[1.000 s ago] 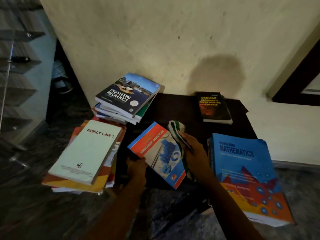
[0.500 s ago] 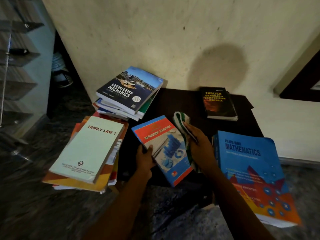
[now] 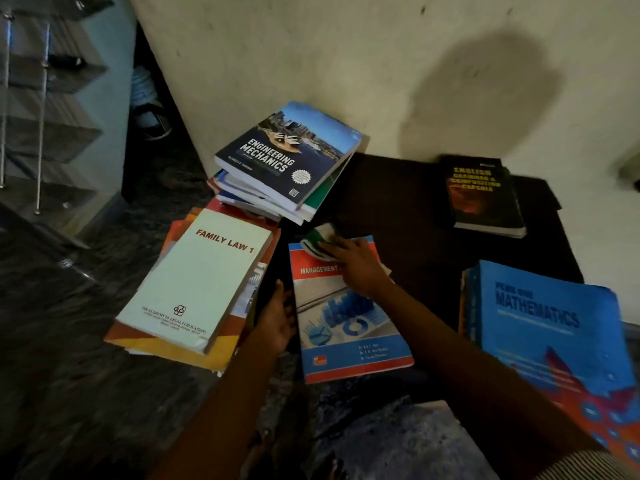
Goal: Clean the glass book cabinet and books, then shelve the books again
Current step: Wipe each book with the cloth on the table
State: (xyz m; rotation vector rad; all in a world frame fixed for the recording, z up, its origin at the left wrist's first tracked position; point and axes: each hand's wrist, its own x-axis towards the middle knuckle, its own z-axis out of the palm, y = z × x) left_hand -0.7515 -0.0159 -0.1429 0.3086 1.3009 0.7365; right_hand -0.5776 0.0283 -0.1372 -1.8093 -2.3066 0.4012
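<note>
Fingers (image 3: 341,249) of right hand (image 3: 356,268) clutch cloth (image 3: 317,242) on Management book (image 3: 346,323); left hand (image 3: 277,317), fingers relaxed, rests at its edge; wiping probably best outward, lightly.

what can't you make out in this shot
All head view.
- Management book: rest of title hidden under the right hand and cloth.
- Books beneath Family Law 1: titles covered by it.
- Mathematics book: small print blurred, lower corner cut by the right edge.
- Glass shelves: too dark to tell contents.
</note>
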